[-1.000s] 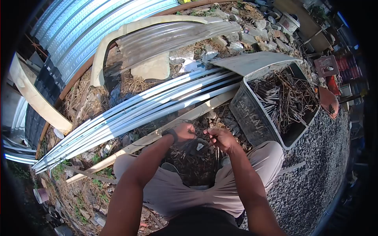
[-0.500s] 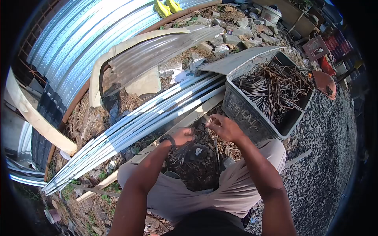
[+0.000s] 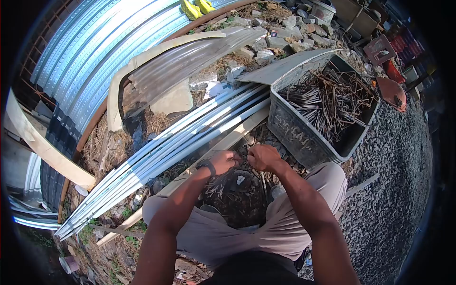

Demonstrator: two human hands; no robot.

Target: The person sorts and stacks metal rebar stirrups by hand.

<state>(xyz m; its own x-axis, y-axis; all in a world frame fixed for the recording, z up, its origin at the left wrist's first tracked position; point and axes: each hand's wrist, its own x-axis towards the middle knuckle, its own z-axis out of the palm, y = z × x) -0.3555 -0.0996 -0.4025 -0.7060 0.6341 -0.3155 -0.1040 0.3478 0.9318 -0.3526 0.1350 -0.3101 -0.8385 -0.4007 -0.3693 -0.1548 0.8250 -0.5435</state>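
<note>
My left hand (image 3: 226, 162), with a dark band at its wrist, is closed on something too small to make out. Close beside it on the right, my right hand (image 3: 262, 157) is curled into a fist, and its contents are hidden. Both are held above a heap of dark, thin pieces (image 3: 232, 187) on the ground between my knees. Beyond my right hand stands a grey bin (image 3: 297, 141) holding many bent, rusty metal rods (image 3: 327, 107).
Long pale metal profiles (image 3: 166, 152) run diagonally beyond my hands, beside a wooden strip (image 3: 124, 227). Corrugated sheets (image 3: 109, 52) lie at the upper left. Gravel (image 3: 394, 185) covers the right side. Broken stones (image 3: 285, 40) and a bucket (image 3: 323, 12) are at the top.
The view has shifted, with the bin now further left and higher. My right hand's fingers, earlier partly spread, have curled into a fist. Both hands remain close together.
</note>
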